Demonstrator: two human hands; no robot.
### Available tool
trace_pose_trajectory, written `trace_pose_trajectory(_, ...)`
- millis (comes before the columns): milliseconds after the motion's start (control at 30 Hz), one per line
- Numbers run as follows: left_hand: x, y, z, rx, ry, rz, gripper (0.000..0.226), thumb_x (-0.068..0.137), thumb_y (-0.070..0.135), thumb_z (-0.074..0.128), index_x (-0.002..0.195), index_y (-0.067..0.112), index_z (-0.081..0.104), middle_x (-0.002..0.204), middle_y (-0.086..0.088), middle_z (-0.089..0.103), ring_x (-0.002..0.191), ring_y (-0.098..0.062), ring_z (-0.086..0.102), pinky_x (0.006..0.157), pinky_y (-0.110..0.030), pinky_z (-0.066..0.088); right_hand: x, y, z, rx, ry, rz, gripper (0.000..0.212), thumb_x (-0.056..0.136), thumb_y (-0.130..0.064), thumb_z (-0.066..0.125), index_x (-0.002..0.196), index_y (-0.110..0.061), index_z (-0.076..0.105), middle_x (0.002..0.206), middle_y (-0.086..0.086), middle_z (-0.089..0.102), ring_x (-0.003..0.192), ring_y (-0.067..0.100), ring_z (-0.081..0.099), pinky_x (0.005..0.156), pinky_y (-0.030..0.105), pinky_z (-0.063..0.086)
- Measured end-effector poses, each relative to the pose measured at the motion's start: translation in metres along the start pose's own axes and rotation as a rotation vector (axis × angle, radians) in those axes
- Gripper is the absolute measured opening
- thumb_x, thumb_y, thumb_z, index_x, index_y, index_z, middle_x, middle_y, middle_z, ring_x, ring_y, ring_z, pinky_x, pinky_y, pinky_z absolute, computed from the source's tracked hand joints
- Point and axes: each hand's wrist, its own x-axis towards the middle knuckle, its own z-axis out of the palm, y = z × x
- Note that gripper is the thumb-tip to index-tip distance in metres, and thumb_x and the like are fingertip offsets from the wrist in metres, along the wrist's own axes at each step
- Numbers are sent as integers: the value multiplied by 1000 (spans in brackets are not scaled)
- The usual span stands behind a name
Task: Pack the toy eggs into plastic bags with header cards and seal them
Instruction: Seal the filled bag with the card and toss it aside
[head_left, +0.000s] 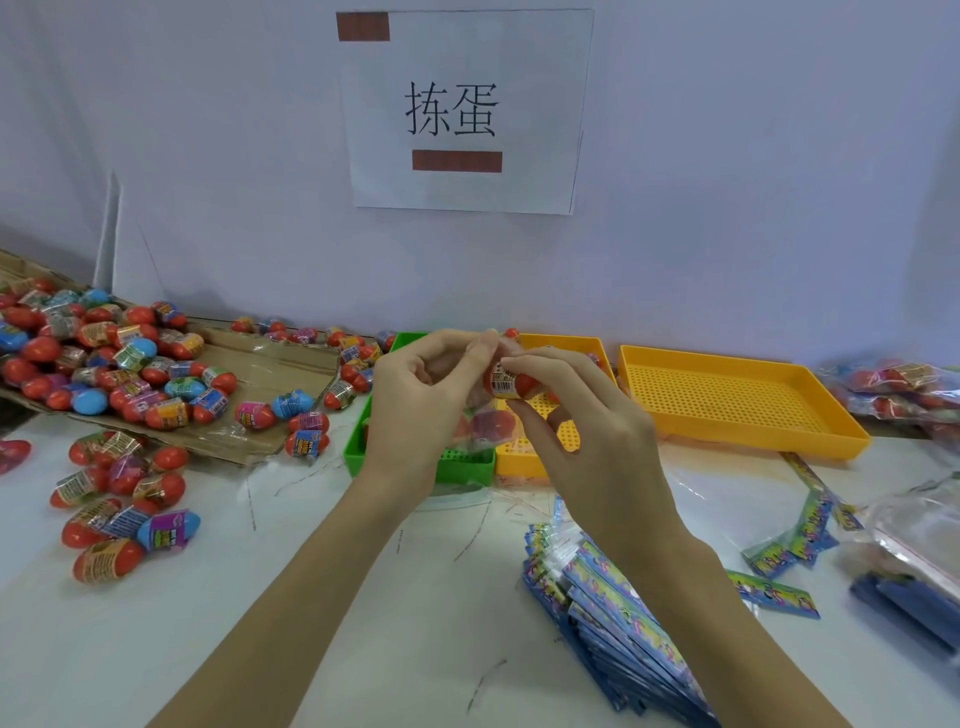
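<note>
Your two hands meet above the green tray (358, 447) at the middle of the worktop (311, 597). Your right hand (576, 415) pinches a red toy egg (511, 382) between thumb and fingers, which are clamped on it. Your left hand (421, 395) curls its fingers around the mouth of a clear plastic bag (480, 431) that hangs below and seems to hold eggs already. This bag looks partly filled and not yet sealed. Many loose eggs (119, 364) lie heaped on flattened cardboard (270, 364) to your left. A stack of header-card bags (613, 613) waits near your right forearm. Filled bags (898, 387) lie at the far right beyond the empty yellow tray (727, 400), so most of the work appears left to do
</note>
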Motion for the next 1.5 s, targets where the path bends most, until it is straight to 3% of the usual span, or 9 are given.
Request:
trace_pose_trajectory(233,0,2,-2,69,-30,87,13,99,21,71,95,16,82,88,-2,80,85,-20,77,71,-24,60,1,0,-2,104,-98,-53,32,97,-13,69,128,-3,69,128,9,65,103,11,65,89,22,57)
trace_pose_trajectory(467,2,-1,-5,62,-8,74,17,102,21,68,100,11,82,92,-4,81,90,-21,78,71,-25,61,-4,-2,5,69,-163,-37,43,89,-18,79,128,-3,67,124,12,60,67,7,52,83,12,48)
trace_pose_trajectory(633,-1,-2,-1,110,-42,82,19,104,17,64,103,12,82,94,-1,81,91,-19,77,74,-26,62,-12,-2,19,61,-202,11,44,89,-13,80,128,-2,63,127,8,62,95,-2,47,94,4,41)
trace_pose_trajectory(733,-5,-2,3,185,-106,123,19,104,14,63,104,14,82,92,2,81,88,-14,76,66,-18,59,-16,-2,27,9,-207,37,33,92,-6,75,123,-2,65,123,10,64,112,21,59,101,19,47)
trace_pose_trajectory(900,-7,-1,4,259,-213,171,23,105,13,60,116,7,79,95,10,79,90,-3,73,71,-12,54,-15,2,25,-4,-188,62,20,96,1,66,116,-1,70,120,14,63,110,23,59,96,12,43)
trace_pose_trajectory(1100,-4,-2,2,249,-410,21,41,111,39,44,138,18,66,125,3,73,111,-13,71,83,-26,61,-3,6,8,89,-95,142,27,96,5,65,119,-5,73,120,6,69,104,3,58,93,8,43)
trace_pose_trajectory(1200,-3,-6,-3,529,-358,166,53,96,59,63,141,31,60,123,15,70,116,0,65,93,-17,54,0,11,-3,101,-138,176,36,96,5,62,126,-13,71,114,-11,66,88,-15,51,82,3,37)
trace_pose_trajectory(1367,2,-6,-10,577,-389,230,60,77,51,84,130,29,66,112,17,71,109,-1,66,89,-16,55,2,9,-6,88,-105,200,37,95,8,64,123,-14,71,101,-33,55,83,-10,48,76,2,37)
trace_pose_trajectory(1500,3,-4,-12,572,-352,240,60,76,46,87,131,30,66,100,14,71,84,-5,69,73,-15,54,5,8,-13,115,-78,189,28,101,1,59,121,-15,70,101,-19,61,94,12,60,79,12,46)
